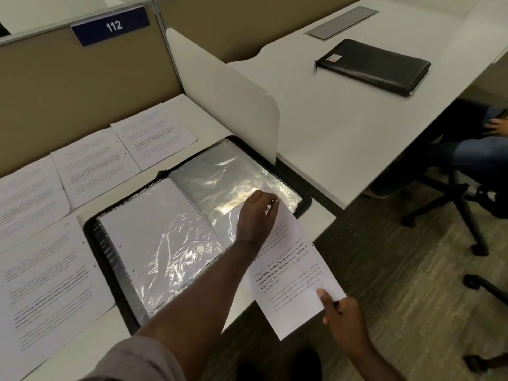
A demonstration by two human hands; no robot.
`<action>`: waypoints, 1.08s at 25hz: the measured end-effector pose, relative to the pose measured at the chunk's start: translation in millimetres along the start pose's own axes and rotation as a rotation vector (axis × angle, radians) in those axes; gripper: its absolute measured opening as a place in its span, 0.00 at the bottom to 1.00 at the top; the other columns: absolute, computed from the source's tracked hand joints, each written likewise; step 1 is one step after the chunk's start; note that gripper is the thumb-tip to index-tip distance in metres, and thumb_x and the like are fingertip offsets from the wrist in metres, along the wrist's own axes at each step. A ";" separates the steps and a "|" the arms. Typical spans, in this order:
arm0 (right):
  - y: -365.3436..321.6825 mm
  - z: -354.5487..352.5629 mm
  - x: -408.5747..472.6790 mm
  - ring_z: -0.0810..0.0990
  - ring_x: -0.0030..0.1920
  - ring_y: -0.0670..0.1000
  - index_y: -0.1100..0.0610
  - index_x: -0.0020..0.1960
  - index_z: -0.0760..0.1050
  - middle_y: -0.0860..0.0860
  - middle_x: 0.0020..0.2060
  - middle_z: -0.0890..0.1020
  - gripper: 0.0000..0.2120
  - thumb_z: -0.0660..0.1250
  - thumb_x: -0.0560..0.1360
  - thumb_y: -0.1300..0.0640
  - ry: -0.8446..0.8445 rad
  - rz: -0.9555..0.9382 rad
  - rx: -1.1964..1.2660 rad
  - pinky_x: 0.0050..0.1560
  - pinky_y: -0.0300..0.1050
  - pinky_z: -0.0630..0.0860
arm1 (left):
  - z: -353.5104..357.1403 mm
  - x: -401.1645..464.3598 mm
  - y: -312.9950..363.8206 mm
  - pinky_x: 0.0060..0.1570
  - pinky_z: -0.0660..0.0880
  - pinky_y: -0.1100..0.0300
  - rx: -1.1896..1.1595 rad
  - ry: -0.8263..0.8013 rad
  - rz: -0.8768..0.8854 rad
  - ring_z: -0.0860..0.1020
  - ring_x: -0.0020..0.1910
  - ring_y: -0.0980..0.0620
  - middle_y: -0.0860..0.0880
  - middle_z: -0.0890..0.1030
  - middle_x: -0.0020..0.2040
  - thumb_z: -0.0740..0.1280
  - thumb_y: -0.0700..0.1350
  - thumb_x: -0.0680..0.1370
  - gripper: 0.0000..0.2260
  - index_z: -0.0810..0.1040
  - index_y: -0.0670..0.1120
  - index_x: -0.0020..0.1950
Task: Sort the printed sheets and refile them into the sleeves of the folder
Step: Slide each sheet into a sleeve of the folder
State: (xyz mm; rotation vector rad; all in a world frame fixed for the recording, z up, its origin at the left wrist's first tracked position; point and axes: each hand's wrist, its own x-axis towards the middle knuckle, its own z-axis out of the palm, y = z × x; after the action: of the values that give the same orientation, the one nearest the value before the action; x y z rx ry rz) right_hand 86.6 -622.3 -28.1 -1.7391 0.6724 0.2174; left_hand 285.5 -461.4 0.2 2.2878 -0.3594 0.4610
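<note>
White sheet (291, 273) pinched by both hands' grip.

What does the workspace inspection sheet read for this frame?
Surface: white desk, split by a white divider.
Job's things: open folder with clear sleeves; four printed sheets laid out at left; one sheet held over the right sleeve.
Clutter: closed black folder on the far desk.
Grippers: left hand pinches the sheet's top; right hand grips its bottom.
Cables: nothing seen.
Surroundings: partition sign 112, office chair, seated person.
</note>
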 end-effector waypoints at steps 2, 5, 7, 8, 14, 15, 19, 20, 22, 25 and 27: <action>-4.3 6.0 2.7 0.80 0.33 0.51 0.59 0.47 0.77 0.54 0.36 0.83 0.08 0.67 0.76 0.54 0.005 -0.005 -0.010 0.30 0.38 0.75 | -1.4 -3.6 0.6 0.41 0.65 0.77 -0.006 -0.012 0.019 0.75 0.41 0.55 0.48 0.81 0.44 0.70 0.39 0.77 0.02 0.81 0.42 0.49; -15.6 18.0 10.8 0.81 0.33 0.52 0.62 0.49 0.77 0.54 0.35 0.82 0.11 0.66 0.77 0.53 0.024 -0.050 -0.073 0.32 0.42 0.77 | -2.3 -6.1 0.9 0.43 0.69 0.74 -0.021 -0.025 0.024 0.75 0.43 0.55 0.48 0.80 0.45 0.69 0.40 0.77 0.03 0.81 0.43 0.50; -28.1 28.8 16.3 0.81 0.35 0.51 0.61 0.51 0.77 0.52 0.37 0.81 0.10 0.65 0.78 0.53 0.028 -0.103 -0.102 0.33 0.41 0.77 | -4.2 -6.7 -0.7 0.43 0.73 0.69 -0.027 -0.022 0.038 0.76 0.43 0.54 0.48 0.80 0.45 0.70 0.40 0.77 0.03 0.81 0.43 0.49; -34.2 34.1 19.4 0.81 0.36 0.50 0.60 0.53 0.76 0.52 0.38 0.81 0.10 0.65 0.78 0.53 0.030 -0.127 -0.117 0.33 0.39 0.76 | -4.9 -7.4 -1.3 0.43 0.73 0.69 -0.030 -0.023 0.048 0.76 0.43 0.54 0.48 0.80 0.45 0.70 0.40 0.77 0.03 0.80 0.43 0.49; -73.7 65.2 55.2 0.79 0.39 0.44 0.59 0.65 0.71 0.55 0.54 0.79 0.16 0.63 0.79 0.55 -0.014 -0.173 -0.189 0.35 0.33 0.74 | -8.4 -15.7 -2.4 0.44 0.77 0.61 -0.044 -0.013 0.042 0.78 0.44 0.50 0.46 0.81 0.45 0.68 0.41 0.77 0.03 0.80 0.42 0.49; -80.1 69.7 61.2 0.80 0.40 0.44 0.57 0.69 0.67 0.55 0.56 0.78 0.19 0.62 0.80 0.56 -0.034 -0.181 -0.165 0.37 0.34 0.76 | -8.6 -17.3 -2.1 0.44 0.77 0.61 -0.033 -0.002 0.039 0.78 0.43 0.50 0.46 0.81 0.45 0.68 0.42 0.77 0.04 0.81 0.42 0.48; -101.7 85.7 86.1 0.82 0.45 0.51 0.50 0.71 0.63 0.53 0.51 0.79 0.20 0.60 0.81 0.59 -0.178 -0.171 -0.053 0.42 0.42 0.82 | -9.8 -21.2 3.1 0.44 0.77 0.61 -0.009 0.041 0.018 0.78 0.43 0.51 0.46 0.81 0.45 0.62 0.49 0.80 0.12 0.81 0.43 0.48; -105.7 89.3 91.7 0.82 0.47 0.52 0.50 0.70 0.64 0.54 0.50 0.80 0.18 0.59 0.81 0.60 -0.214 -0.167 -0.022 0.42 0.43 0.82 | -9.5 -20.0 4.6 0.44 0.76 0.61 -0.005 0.057 0.009 0.78 0.43 0.51 0.47 0.81 0.44 0.62 0.48 0.80 0.12 0.81 0.43 0.48; -111.1 96.7 107.3 0.81 0.49 0.54 0.57 0.64 0.70 0.55 0.48 0.80 0.13 0.60 0.81 0.63 -0.243 -0.201 -0.035 0.46 0.46 0.82 | -9.3 -15.0 6.4 0.44 0.75 0.62 -0.002 0.081 -0.017 0.77 0.43 0.53 0.47 0.81 0.44 0.64 0.45 0.78 0.08 0.81 0.43 0.47; -121.8 105.8 125.0 0.77 0.55 0.66 0.59 0.53 0.74 0.51 0.43 0.77 0.08 0.58 0.80 0.66 -0.291 -0.200 -0.053 0.55 0.60 0.76 | -7.8 -12.5 7.7 0.45 0.72 0.67 -0.020 0.096 -0.050 0.77 0.43 0.55 0.48 0.80 0.43 0.68 0.41 0.77 0.03 0.81 0.43 0.46; -128.3 111.8 133.6 0.76 0.54 0.67 0.64 0.57 0.73 0.51 0.41 0.76 0.11 0.53 0.82 0.64 -0.331 -0.170 0.007 0.49 0.53 0.76 | -7.4 -13.1 7.2 0.46 0.70 0.70 -0.024 0.117 -0.065 0.76 0.42 0.56 0.49 0.80 0.43 0.69 0.41 0.76 0.02 0.81 0.43 0.46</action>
State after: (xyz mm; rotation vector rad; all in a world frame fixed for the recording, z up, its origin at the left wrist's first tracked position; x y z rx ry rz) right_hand 287.7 -543.2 -17.8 -1.6924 0.2832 0.3744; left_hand 269.4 -459.3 3.8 2.2302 -0.2304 0.5512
